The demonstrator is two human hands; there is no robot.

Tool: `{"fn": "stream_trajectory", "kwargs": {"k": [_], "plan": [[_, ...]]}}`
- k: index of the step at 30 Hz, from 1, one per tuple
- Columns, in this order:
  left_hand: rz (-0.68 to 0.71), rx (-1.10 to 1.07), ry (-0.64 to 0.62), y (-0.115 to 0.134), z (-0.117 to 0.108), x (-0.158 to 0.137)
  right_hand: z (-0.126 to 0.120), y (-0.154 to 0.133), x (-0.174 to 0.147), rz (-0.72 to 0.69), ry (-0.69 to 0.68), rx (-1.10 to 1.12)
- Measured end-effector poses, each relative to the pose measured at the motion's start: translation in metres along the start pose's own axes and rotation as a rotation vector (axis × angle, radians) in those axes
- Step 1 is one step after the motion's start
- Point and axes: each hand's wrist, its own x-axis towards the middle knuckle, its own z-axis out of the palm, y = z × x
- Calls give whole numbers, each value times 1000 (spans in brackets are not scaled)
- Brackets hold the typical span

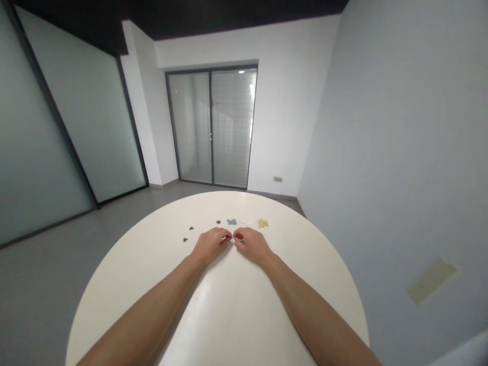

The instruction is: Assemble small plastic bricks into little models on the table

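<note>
My left hand (pixel 212 244) and my right hand (pixel 251 244) meet over the middle of the white round table (pixel 229 315). The fingers of both are pinched, tips almost touching, around something small that I cannot make out. Just beyond them lie a cluster of grey pieces (pixel 232 221), some white pieces (pixel 246 221) and a small pile of yellow pieces (pixel 263 223). A dark piece (pixel 218 221) rests left of the grey ones. Farther left, beside my left hand, are two more small dark pieces, one upper (pixel 191 228) and one lower (pixel 185 240).
The table's curved far edge (pixel 229 192) runs beyond the pieces. A glass door with blinds (pixel 232 127) stands in the back wall. Frosted glass panels (pixel 76 112) are on the left, and a plain wall (pixel 400 152) rises close on the right.
</note>
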Motion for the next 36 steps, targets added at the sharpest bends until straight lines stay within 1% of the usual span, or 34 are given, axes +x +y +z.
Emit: {"fn": "stream_trajectory", "kwargs": {"k": [8,14,21,25,29,36], "plan": [[6,15,-8,0,0,0,-1,-1,-1,13,14,13],[-3,39,-22,0,-1,0,-1,0,-2,-29,19,67],[-20,42,-37,1,1,1,2,3,-1,-38,13,44],[-49,51,-33,0,3,0,2,7,2,-19,22,2],[-26,49,-31,2,3,-1,1,11,11,4,21,-70],[-23,31,-42,5,1,-2,3,16,36,12,-51,-256]]}}
